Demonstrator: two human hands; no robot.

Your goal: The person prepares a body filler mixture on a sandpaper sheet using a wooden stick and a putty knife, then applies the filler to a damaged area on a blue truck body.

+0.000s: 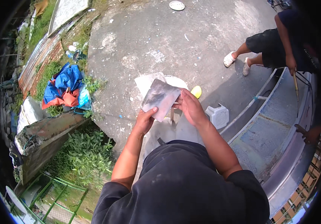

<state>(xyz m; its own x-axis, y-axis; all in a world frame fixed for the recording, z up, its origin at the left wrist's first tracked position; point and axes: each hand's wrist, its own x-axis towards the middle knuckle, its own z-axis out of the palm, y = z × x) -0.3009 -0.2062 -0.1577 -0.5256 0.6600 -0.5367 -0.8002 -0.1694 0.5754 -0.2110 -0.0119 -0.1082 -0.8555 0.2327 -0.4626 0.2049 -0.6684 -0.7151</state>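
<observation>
Your left hand (pixel 144 121) pinches the grey sheet (pixel 161 98) at its near left end, thumb on top; your right hand (pixel 192 107) touches its far right corner, though whether it pinches, I cannot tell. The sheet lies between your 2 hands, long axis running near left to far right. A white perforated plastic item (pixel 218 116) sits farther right.

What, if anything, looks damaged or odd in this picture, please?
The thin rectangular grey-pink sheet, held in the left hand, looks uneven: a dark patch covers its upper part; dirt or wear, I cannot tell. At upper left, the long corrugated metal sheet has reddish-brown, rust-like discolouration.
</observation>
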